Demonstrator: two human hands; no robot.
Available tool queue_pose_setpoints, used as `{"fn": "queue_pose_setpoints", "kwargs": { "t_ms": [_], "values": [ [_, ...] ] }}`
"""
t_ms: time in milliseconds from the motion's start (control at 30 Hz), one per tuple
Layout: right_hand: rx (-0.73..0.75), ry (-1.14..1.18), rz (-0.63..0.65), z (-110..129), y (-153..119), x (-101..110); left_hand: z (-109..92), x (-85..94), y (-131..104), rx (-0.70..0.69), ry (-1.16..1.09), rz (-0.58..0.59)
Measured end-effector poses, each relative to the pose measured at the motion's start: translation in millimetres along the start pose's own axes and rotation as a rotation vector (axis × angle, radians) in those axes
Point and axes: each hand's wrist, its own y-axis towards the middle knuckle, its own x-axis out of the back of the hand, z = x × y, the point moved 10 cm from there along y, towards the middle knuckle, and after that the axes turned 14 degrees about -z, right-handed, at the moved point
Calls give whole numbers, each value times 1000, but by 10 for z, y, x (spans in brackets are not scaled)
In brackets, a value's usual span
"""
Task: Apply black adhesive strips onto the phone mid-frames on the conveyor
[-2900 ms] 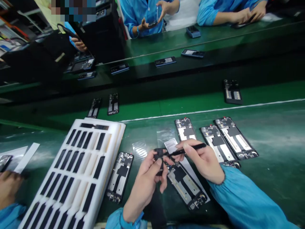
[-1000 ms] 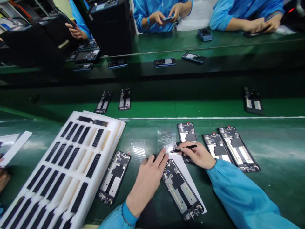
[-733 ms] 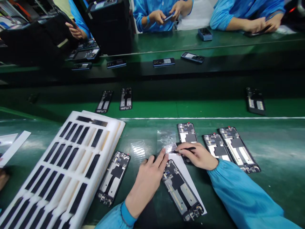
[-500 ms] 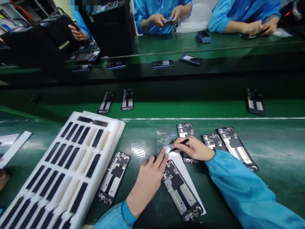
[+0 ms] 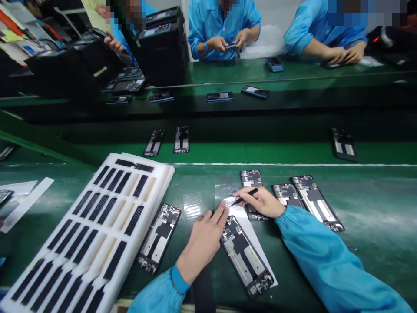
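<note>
My right hand [image 5: 265,202] grips black tweezers [image 5: 246,196], their tip over a small white dotted sheet [image 5: 230,201]. My left hand [image 5: 203,241] is stretched out, its fingertips pressing on that sheet's near edge. Just below the fingertips, an opened phone [image 5: 246,256] with bare circuit parts lies tilted on a white paper strip [image 5: 263,261]. Another opened phone [image 5: 159,238] rests left of my left hand. Partly behind my right hand lies a third phone [image 5: 252,177]. Clear film [image 5: 193,206] sits beyond my left knuckles. Whatever is under the fingertips is hidden.
A white foam tray [image 5: 112,161] with rows of black strips stands at the left. Two more phones [image 5: 315,200] lie right of my right hand. Behind a raised edge, phones [image 5: 181,140] sit on a green strip. Across the bench, co-workers in blue sleeves [image 5: 302,32] handle phones.
The view has shifted slightly, moving the tray and far phones a little rightward. My hands stay at the dotted sheet, the tweezers still in my right hand.
</note>
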Motion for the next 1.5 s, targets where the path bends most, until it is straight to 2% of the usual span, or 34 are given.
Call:
{"fn": "queue_pose_setpoints", "kwargs": {
  "t_ms": [133, 200, 267, 400, 500, 600, 733, 900, 1033, 1367, 1500],
  "values": [
    [-34, 60, -19, -43, 19, 25, 62, -9, -31, 50, -101, -44],
    [-52, 100, -40, -38, 16, 58, 129, 21, -73, 109, -205, -111],
    [-70, 132, -62, -21, -19, 81, 258, 84, -156, 227, -344, -213],
    [-94, 158, -61, 14, -208, 4, 558, 148, -495, 531, -583, -380],
    [-106, 180, -62, -5, -376, -131, 655, 104, -797, 680, -653, -402],
    [-122, 215, -68, -58, -480, -270, 653, 47, -1019, 749, -702, -381],
    [-132, 228, -42, -89, -515, -419, 565, 17, -1125, 752, -778, -343],
    [-96, 172, -43, -34, -514, -486, 407, 105, -1116, 661, -784, -374],
    [-74, 136, -45, -21, -526, -532, 321, 63, -1151, 626, -777, -371],
    [-4, 55, -70, 8, -522, -537, 289, 23, -1192, 568, -699, -424],
    [117, 2, -62, 87, -555, -556, 280, 54, -1219, 553, -665, -442]
  ]
}}
